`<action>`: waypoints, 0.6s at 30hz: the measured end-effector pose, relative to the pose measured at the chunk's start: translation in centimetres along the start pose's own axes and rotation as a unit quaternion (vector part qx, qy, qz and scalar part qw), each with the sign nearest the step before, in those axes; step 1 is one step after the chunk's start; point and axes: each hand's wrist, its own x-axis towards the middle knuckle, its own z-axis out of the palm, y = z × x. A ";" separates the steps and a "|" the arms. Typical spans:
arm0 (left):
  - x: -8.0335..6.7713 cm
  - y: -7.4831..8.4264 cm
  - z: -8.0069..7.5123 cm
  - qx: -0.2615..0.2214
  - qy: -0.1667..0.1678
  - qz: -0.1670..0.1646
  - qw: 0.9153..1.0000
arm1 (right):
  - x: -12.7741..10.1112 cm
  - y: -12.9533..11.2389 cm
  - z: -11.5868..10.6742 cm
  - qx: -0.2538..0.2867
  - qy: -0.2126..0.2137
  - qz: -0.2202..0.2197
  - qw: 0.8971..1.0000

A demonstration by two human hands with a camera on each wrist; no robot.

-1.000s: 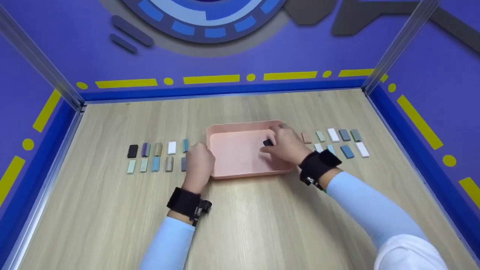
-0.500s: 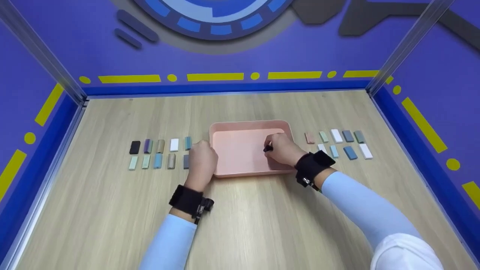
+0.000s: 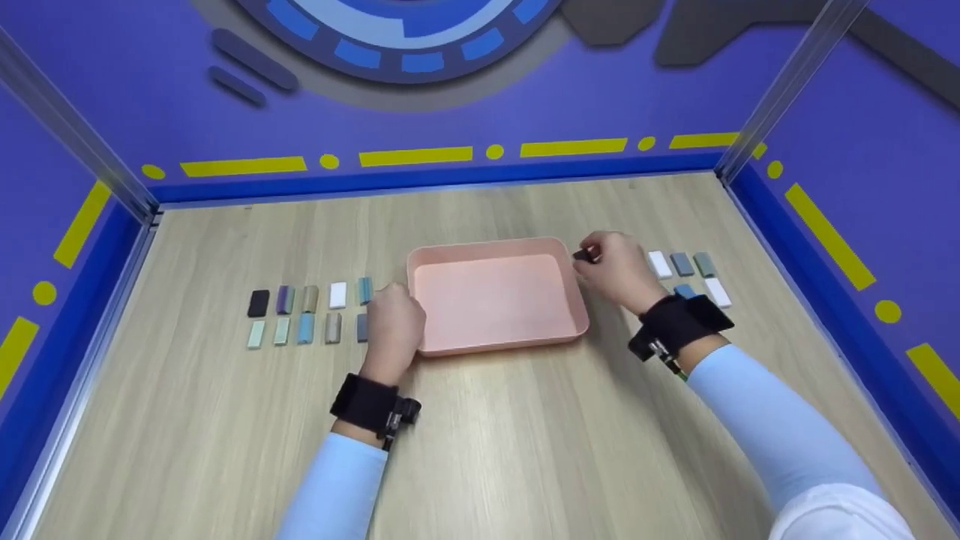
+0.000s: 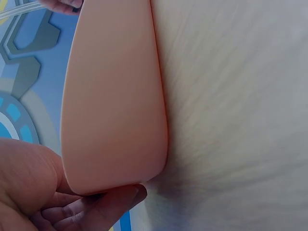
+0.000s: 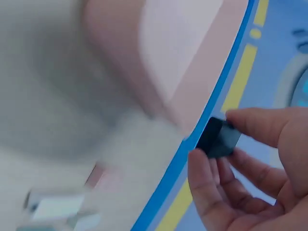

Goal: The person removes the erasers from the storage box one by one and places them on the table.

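Colored tiles (image 3: pixel 307 315) flank the pink tray (image 3: pixel 495 345) on both sides.

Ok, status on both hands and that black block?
Right hand pinches black block beside pink tray. Left hand rests against tray's left wall. Tray empty.

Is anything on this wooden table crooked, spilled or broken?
Nothing stands out. The small coloured blocks lie in tidy rows, the pink plastic tray sits flat, and the right hand pinches one small black block beside it.
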 end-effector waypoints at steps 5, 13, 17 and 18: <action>0.0 -0.4 -0.2 -0.012 -0.001 -0.007 1.000 | -0.6 2.3 0.0 -0.034 0.013 0.011 0.999; 0.0 -0.7 -0.2 -0.013 0.009 0.006 1.000 | -1.6 4.6 2.0 -0.085 0.011 0.016 0.996; 0.0 -0.7 -0.2 -0.014 0.006 0.006 1.000 | -1.8 5.2 2.4 -0.086 -0.002 0.035 0.996; 0.0 -0.7 -0.2 -0.013 0.008 0.006 1.000 | -1.8 5.3 2.5 -0.084 -0.004 0.038 0.996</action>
